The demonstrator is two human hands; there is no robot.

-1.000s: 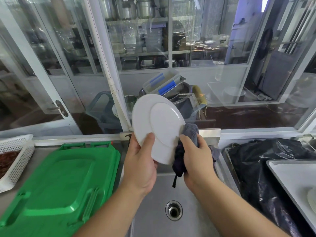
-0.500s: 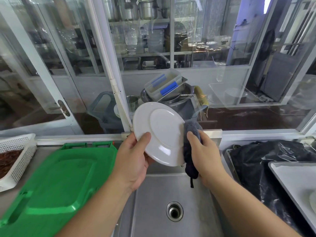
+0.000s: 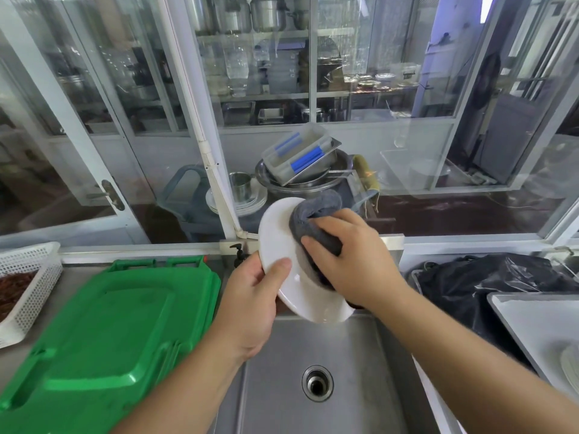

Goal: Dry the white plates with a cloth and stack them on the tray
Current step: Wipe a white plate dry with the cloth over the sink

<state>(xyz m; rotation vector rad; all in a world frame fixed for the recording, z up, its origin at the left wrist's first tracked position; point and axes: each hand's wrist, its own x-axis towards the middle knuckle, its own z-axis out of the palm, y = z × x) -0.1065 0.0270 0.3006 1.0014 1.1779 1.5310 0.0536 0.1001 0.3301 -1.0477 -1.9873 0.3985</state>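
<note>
A white plate (image 3: pixel 277 242) is held tilted over the steel sink (image 3: pixel 282 380). My left hand (image 3: pixel 253 296) grips its lower left rim, thumb on the face towards me. My right hand (image 3: pixel 351 261) holds a grey cloth (image 3: pixel 313 214) bunched against that face, covering the plate's upper right part. At the far right stands a grey tray (image 3: pixel 513 314) with the edge of a white plate (image 3: pixel 571 361) lying on it.
A stack of green trays (image 3: pixel 103 333) lies left of the sink. A white basket (image 3: pixel 28 277) sits at the far left. A black plastic bag (image 3: pixel 470 283) lies right of the sink. Behind the window glass, metal bowls, containers and plates (image 3: pixel 247 202) are piled.
My right hand has moved the cloth from behind the plate's right edge onto the face towards me. The plate has dropped a little and tilted more.
</note>
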